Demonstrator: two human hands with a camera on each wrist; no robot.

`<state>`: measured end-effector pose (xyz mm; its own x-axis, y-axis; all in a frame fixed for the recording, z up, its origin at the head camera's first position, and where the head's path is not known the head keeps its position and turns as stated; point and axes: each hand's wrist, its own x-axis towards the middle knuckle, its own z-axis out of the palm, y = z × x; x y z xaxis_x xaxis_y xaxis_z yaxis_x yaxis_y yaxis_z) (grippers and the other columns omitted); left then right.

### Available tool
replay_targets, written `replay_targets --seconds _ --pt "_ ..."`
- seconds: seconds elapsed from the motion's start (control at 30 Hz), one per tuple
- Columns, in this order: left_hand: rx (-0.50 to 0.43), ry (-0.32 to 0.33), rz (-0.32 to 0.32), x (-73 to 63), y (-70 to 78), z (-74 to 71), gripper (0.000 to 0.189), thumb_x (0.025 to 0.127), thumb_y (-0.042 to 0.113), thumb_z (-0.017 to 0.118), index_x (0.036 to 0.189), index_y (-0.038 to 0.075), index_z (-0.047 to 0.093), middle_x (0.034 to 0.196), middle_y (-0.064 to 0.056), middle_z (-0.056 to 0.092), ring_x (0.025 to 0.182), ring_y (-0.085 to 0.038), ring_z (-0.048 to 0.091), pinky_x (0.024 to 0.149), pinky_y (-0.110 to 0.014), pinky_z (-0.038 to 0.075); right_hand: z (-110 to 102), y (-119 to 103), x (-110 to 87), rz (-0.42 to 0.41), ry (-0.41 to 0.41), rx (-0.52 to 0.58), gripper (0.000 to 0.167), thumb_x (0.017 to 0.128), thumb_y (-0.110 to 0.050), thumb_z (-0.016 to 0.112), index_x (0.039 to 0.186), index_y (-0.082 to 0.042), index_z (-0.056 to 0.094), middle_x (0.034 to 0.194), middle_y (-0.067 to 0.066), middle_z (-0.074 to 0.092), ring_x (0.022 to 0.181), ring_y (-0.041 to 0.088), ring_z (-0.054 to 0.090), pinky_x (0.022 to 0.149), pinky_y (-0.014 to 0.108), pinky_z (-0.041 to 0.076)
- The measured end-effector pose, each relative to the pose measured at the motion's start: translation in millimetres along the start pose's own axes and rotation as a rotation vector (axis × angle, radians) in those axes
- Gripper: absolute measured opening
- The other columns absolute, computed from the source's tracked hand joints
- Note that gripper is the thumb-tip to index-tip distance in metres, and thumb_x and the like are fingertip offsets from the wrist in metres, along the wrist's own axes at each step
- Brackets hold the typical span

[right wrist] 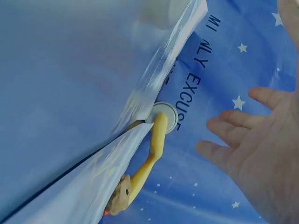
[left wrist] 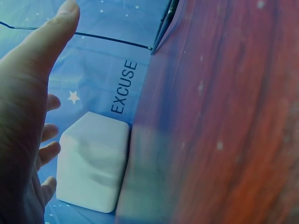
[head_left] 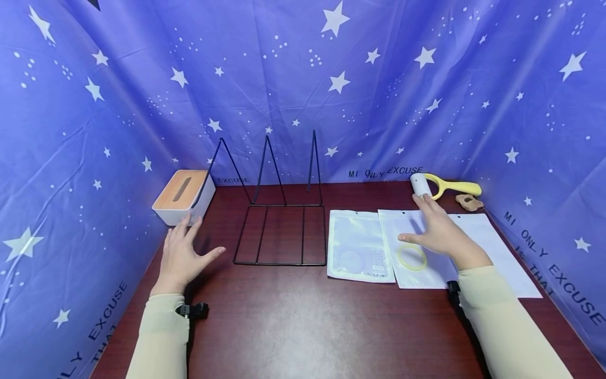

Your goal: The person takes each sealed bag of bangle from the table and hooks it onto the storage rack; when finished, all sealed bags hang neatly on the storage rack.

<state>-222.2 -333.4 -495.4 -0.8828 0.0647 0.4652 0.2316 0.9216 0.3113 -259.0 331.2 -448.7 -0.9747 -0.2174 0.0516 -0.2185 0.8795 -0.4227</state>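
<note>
My left hand hovers with fingers spread near a white tissue box with a wood-coloured slotted lid. The left wrist view shows the box's white side beyond the fingertips, and nothing is held. Over several white plastic pouches my right hand is held with its fingers extended, also holding nothing. A pouch with a clear front lies leftmost. On or in the pouch beside it shows a pale yellow ring; which, I cannot tell. Just past my right fingertips lies a lint roller with a yellow handle.
A black wire rack with three upright triangular dividers stands at mid-table. A small brown animal-shaped piece sits by the lint roller handle. Blue star-patterned cloth encloses the dark red wooden table at back and sides.
</note>
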Motion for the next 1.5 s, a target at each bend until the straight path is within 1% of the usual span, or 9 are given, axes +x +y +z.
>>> replay_targets --seconds 0.17,0.3,0.37,0.63,0.83,1.03,1.23,1.33,1.5 --pt "-0.02 -0.04 -0.02 -0.7 1.6 1.2 0.108 0.076 0.071 0.081 0.159 0.01 0.046 0.166 -0.02 0.034 0.146 -0.051 0.035 0.12 -0.068 0.02 -0.9 -1.5 9.4 -0.041 0.004 -0.035 0.127 0.08 -0.068 0.081 0.167 -0.004 0.015 0.166 0.034 0.017 0.148 0.059 0.021 0.111 0.077 0.024" --pt "-0.028 -0.078 -0.035 -0.9 3.6 4.5 0.106 0.078 0.074 0.079 0.157 0.01 0.049 0.16 -0.019 0.044 0.144 -0.048 0.039 0.111 -0.07 0.031 0.0 -1.4 16.6 -0.056 -0.006 -0.04 0.12 0.083 -0.066 0.08 0.164 0.001 0.022 0.164 0.033 0.024 0.147 0.057 0.026 0.112 0.075 0.026" --pt "-0.033 -0.094 -0.034 -0.7 5.0 6.3 0.105 0.079 0.075 0.077 0.156 0.009 0.05 0.157 -0.019 0.048 0.143 -0.046 0.041 0.109 -0.07 0.033 1.2 -0.7 19.9 -0.057 -0.016 -0.036 0.118 0.084 -0.065 0.08 0.164 0.001 0.024 0.164 0.032 0.025 0.147 0.057 0.026 0.113 0.074 0.026" --pt "-0.092 -0.16 -0.048 -3.0 7.1 10.5 0.1 0.082 0.073 0.075 0.151 0.005 0.054 0.152 -0.02 0.053 0.141 -0.044 0.044 0.11 -0.067 0.036 8.5 4.3 33.9 -0.044 -0.031 -0.026 0.109 0.086 -0.06 0.08 0.162 0.001 0.03 0.165 0.03 0.027 0.149 0.054 0.025 0.115 0.072 0.025" --pt "-0.133 -0.214 -0.062 -4.1 10.5 11.8 0.094 0.086 0.071 0.073 0.149 0.004 0.056 0.148 -0.021 0.056 0.14 -0.043 0.046 0.111 -0.064 0.037 9.7 1.4 43.3 -0.038 -0.045 -0.016 0.104 0.089 -0.056 0.08 0.161 0.001 0.032 0.164 0.031 0.027 0.149 0.054 0.027 0.115 0.072 0.026" --pt "-0.195 -0.233 -0.067 -5.1 13.6 16.5 0.087 0.088 0.065 0.075 0.146 0.003 0.059 0.144 -0.022 0.058 0.138 -0.043 0.048 0.113 -0.061 0.036 14.3 3.6 53.7 -0.024 -0.067 -0.015 0.105 0.09 -0.06 0.077 0.161 0.002 0.032 0.162 0.032 0.03 0.149 0.053 0.027 0.117 0.07 0.024" --pt "-0.231 -0.247 -0.05 -7.2 16.2 23.6 0.081 0.089 0.06 0.077 0.144 0.004 0.061 0.144 -0.019 0.059 0.137 -0.039 0.051 0.113 -0.058 0.038 18.2 3.1 60.1 -0.034 -0.063 -0.008 0.098 0.091 -0.053 0.079 0.158 0.004 0.035 0.158 0.034 0.035 0.145 0.053 0.033 0.116 0.069 0.027" --pt "-0.252 -0.262 -0.042 -8.2 18.1 26.7 0.079 0.089 0.058 0.078 0.144 0.004 0.061 0.145 -0.017 0.059 0.137 -0.037 0.052 0.114 -0.057 0.039 19.3 1.0 64.3 -0.034 -0.068 0.006 0.094 0.092 -0.05 0.078 0.158 0.004 0.037 0.158 0.033 0.036 0.146 0.053 0.033 0.116 0.069 0.027" --pt "-0.294 -0.292 -0.037 -9.7 19.9 31.6 0.077 0.089 0.054 0.081 0.145 0.005 0.061 0.149 -0.017 0.057 0.143 -0.038 0.046 0.116 -0.059 0.034 20.1 -2.0 70.9 -0.029 -0.097 0.045 0.093 0.093 -0.052 0.077 0.159 0.001 0.037 0.16 0.032 0.035 0.145 0.052 0.034 0.115 0.069 0.03"
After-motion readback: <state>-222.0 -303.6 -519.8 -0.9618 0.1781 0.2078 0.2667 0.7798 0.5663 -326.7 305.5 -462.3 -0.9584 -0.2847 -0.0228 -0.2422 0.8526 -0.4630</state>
